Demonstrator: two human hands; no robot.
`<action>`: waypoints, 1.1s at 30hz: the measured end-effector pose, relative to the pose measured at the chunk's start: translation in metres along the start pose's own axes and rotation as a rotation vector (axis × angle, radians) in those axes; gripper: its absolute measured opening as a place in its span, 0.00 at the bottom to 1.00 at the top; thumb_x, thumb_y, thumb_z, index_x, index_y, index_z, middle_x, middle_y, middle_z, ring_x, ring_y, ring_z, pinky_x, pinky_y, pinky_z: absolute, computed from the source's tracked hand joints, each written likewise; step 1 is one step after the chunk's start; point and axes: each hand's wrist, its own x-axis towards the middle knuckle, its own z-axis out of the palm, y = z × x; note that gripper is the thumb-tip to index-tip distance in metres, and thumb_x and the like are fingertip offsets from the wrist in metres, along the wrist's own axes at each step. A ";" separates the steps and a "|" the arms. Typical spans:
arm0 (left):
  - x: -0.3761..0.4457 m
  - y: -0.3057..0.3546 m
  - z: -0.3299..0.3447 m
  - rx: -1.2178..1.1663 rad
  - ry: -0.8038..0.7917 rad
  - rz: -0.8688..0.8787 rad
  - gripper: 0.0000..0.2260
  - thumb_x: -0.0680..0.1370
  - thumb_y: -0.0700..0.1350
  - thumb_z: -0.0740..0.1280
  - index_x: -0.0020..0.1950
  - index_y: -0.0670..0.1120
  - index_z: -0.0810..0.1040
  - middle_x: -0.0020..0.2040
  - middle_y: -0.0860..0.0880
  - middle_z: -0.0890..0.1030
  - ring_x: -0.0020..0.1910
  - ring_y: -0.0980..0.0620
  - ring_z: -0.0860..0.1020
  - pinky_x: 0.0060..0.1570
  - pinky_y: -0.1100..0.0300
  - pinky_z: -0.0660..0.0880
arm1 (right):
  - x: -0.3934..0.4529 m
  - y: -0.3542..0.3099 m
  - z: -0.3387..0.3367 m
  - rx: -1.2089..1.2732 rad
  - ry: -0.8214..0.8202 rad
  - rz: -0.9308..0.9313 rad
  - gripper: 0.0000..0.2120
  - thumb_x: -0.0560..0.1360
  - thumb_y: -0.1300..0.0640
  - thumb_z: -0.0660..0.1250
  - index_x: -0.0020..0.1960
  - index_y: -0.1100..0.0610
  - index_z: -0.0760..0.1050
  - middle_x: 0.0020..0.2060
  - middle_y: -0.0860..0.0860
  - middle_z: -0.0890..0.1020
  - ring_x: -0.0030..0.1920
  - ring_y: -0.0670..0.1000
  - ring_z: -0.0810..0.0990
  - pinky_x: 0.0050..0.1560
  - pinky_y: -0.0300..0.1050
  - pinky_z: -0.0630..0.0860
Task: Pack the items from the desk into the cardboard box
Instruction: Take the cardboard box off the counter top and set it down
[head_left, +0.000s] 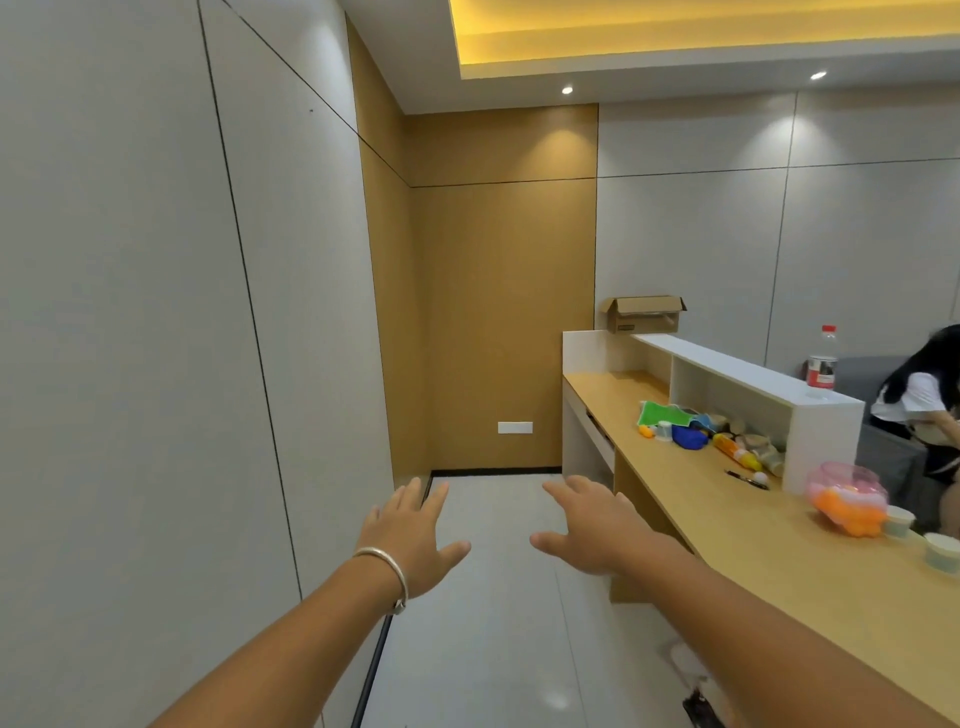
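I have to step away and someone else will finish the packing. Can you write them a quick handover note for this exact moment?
Left hand and right hand: both open and empty, held out over the floor, nothing in either grip.
Cardboard box: flaps open, on the white shelf top at the far end.
Items: toy pile and pink jar sit on the desk.
Done: nothing visibly packed.
Left: everything.

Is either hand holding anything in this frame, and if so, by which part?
Nothing is held. The left hand and right hand are both open and empty, fingers spread, above the floor.
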 end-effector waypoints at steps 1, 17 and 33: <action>0.020 -0.001 0.003 0.003 0.000 -0.004 0.37 0.76 0.68 0.54 0.78 0.55 0.43 0.79 0.47 0.47 0.77 0.48 0.48 0.74 0.46 0.51 | 0.022 0.007 -0.002 -0.004 0.006 -0.007 0.37 0.73 0.32 0.60 0.76 0.45 0.53 0.76 0.49 0.58 0.75 0.54 0.59 0.72 0.63 0.55; 0.369 -0.030 0.090 -0.007 -0.016 0.014 0.37 0.75 0.69 0.54 0.78 0.57 0.43 0.79 0.47 0.47 0.77 0.47 0.47 0.74 0.44 0.49 | 0.329 0.097 0.051 -0.012 0.019 0.043 0.38 0.73 0.33 0.61 0.77 0.46 0.52 0.77 0.50 0.57 0.76 0.54 0.56 0.73 0.63 0.57; 0.701 -0.124 0.151 -0.056 -0.048 0.042 0.37 0.75 0.69 0.54 0.78 0.58 0.43 0.79 0.48 0.46 0.77 0.47 0.46 0.73 0.44 0.47 | 0.681 0.122 0.108 -0.033 -0.008 0.107 0.39 0.73 0.34 0.62 0.77 0.47 0.52 0.76 0.50 0.59 0.75 0.54 0.57 0.73 0.61 0.58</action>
